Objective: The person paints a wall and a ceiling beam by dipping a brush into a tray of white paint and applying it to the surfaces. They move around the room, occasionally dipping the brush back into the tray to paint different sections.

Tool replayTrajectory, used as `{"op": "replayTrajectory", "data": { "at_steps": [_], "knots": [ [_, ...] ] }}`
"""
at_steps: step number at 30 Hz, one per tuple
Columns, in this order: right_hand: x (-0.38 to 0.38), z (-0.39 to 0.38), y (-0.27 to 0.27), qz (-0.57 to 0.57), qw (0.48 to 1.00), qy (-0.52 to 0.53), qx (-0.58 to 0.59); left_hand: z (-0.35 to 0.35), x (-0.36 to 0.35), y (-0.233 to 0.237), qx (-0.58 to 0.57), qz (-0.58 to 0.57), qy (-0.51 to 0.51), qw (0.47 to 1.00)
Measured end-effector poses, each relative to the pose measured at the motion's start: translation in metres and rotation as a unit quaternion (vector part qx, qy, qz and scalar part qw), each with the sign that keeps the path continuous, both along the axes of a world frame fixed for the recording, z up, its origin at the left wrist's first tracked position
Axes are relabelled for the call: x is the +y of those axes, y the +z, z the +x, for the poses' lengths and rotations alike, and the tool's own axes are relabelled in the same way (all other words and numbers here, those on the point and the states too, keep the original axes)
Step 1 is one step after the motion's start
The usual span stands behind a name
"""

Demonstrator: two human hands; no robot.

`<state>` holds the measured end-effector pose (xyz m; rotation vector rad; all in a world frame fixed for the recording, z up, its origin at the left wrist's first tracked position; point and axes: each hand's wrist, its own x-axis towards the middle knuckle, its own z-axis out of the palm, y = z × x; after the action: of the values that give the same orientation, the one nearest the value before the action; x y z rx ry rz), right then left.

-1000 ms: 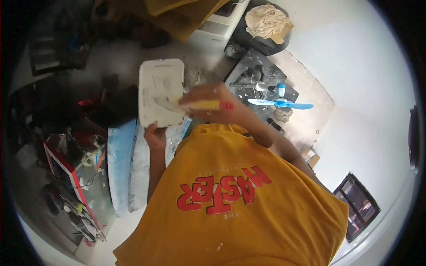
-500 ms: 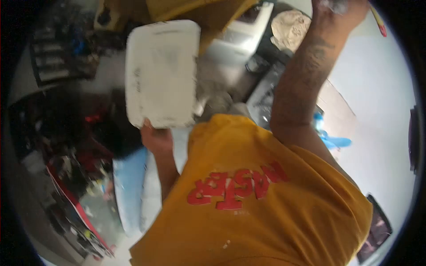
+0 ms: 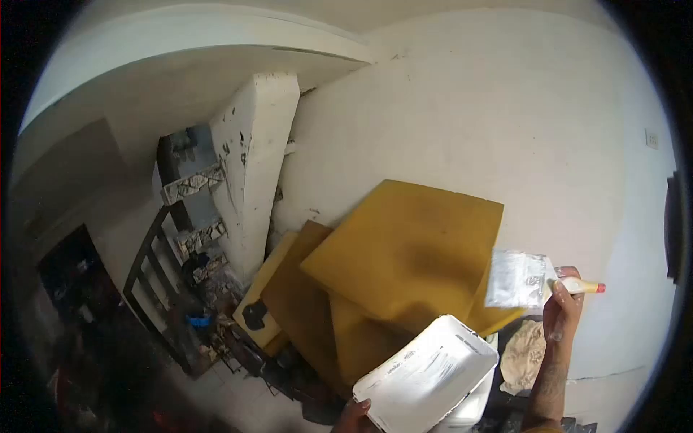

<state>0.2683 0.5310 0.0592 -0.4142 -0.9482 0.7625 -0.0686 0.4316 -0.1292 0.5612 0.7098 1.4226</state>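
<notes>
A wide paintbrush (image 3: 517,279), its bristles coated in white paint, is gripped by the handle in my right hand (image 3: 565,304). Its bristles point left and the red-tipped end of the handle points right. At the bottom, my left hand (image 3: 354,418) holds a white paint tray (image 3: 426,375) by its near left corner, with the fingers partly out of frame. The tray tilts, and wet white paint shows inside it. Brush and tray are apart, the brush being higher and to the right.
Large mustard-yellow foam panels (image 3: 411,245) lean against the white wall (image 3: 462,123). A crumpled beige cloth or paper (image 3: 524,357) lies behind my right wrist. Stairs with a dark railing (image 3: 155,289) stand left of a chipped pillar (image 3: 253,166). A socket plate (image 3: 651,138) is at right.
My view has swung up from my shirt and the floor to the wall and panels. The tray now appears lower, and the brush has come fully into view. Both hands keep their hold.
</notes>
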Motion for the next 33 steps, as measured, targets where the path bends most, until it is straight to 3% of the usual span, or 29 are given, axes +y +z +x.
{"op": "replayTrajectory", "data": {
  "at_steps": [2,3,5,6,8,10,11,15,20,23,24,26,29,33],
  "knots": [
    [-0.023,-0.016,0.018,0.045,0.995,0.053,-0.078,-0.029,-0.018,0.006,0.015,-0.026,-0.042,0.999],
    [0.016,0.027,-0.014,0.058,0.99,0.089,-0.097,0.01,0.011,-0.012,0.015,-0.013,-0.039,0.999],
    [0.001,0.004,0.005,0.067,0.972,0.068,-0.214,-0.01,0.006,0.015,-0.003,0.05,-0.048,0.998],
    [-0.006,0.004,0.013,0.085,0.952,0.093,-0.28,-0.014,0.011,0.012,-0.011,0.033,-0.03,0.999],
    [-0.018,0.004,0.035,0.119,0.911,0.144,-0.368,-0.001,-0.005,0.056,-0.092,0.07,-0.086,0.99],
    [-0.008,0.001,0.045,0.141,0.874,0.197,-0.421,0.003,0.009,0.04,-0.005,0.053,0.042,0.998],
    [0.002,0.003,0.043,0.172,0.856,0.208,-0.441,0.011,0.017,0.031,0.017,0.086,0.051,0.995],
    [0.019,-0.015,0.045,0.277,0.797,0.25,-0.475,0.03,0.004,0.012,0.072,0.126,0.153,0.977],
    [0.035,-0.06,0.062,0.329,0.693,0.33,-0.55,0.073,-0.01,0.054,0.068,0.133,0.266,0.952],
    [0.03,-0.082,0.056,0.397,0.676,0.304,-0.541,0.064,-0.016,0.044,0.062,0.104,0.288,0.95],
    [0.027,-0.085,0.053,0.393,0.66,0.298,-0.566,0.066,-0.022,0.046,0.145,0.099,0.295,0.939],
    [0.021,-0.093,0.053,0.373,0.627,0.288,-0.62,0.057,-0.023,0.043,0.088,0.12,0.273,0.95],
    [0.013,-0.111,0.046,0.421,0.653,0.291,-0.558,0.045,-0.039,0.045,0.049,0.134,0.242,0.96],
    [-0.01,-0.15,0.034,0.401,0.627,0.259,-0.616,0.025,-0.069,0.051,0.057,0.14,0.248,0.957]
  ]
}}
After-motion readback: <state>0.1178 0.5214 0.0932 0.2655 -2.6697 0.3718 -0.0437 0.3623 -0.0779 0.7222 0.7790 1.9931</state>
